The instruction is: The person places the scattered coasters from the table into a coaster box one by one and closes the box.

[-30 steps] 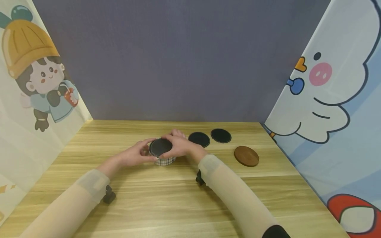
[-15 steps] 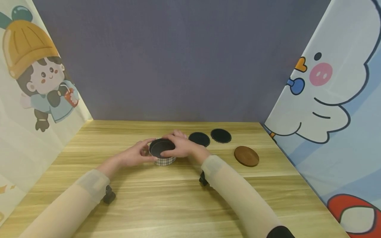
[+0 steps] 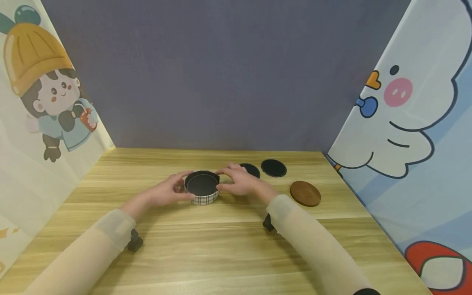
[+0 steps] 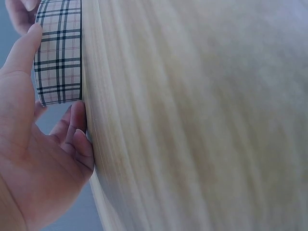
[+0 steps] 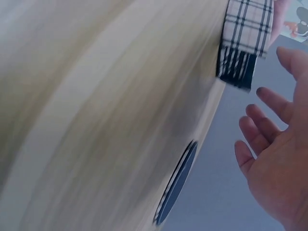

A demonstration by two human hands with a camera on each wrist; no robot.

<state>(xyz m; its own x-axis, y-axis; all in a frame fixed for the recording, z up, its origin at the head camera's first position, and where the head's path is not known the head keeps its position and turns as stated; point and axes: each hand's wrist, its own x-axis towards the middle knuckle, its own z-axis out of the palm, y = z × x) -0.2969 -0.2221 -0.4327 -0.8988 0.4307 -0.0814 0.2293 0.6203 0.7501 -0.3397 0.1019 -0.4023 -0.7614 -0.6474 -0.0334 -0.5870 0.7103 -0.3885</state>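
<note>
A round, low coaster holder with a plaid outer wall stands on the table. Inside it lies a flat black round coaster, below the rim. My left hand holds the holder from its left side, the thumb on the near wall and the fingers around the far side. In the left wrist view the thumb lies along the plaid wall. At the holder's right edge is my right hand, its fingers loosely bent. The right wrist view shows a gap between this hand and a dark section of the wall.
Two more black round coasters lie at the back right, one coaster partly behind my right hand, the other coaster further right. A brown round disc lies nearer the table's right side. A grey panel stands behind the table.
The black coaster has gone from rim height down into the holder. My right hand has let go and drawn back to the right. The left hand has stayed in place.
</note>
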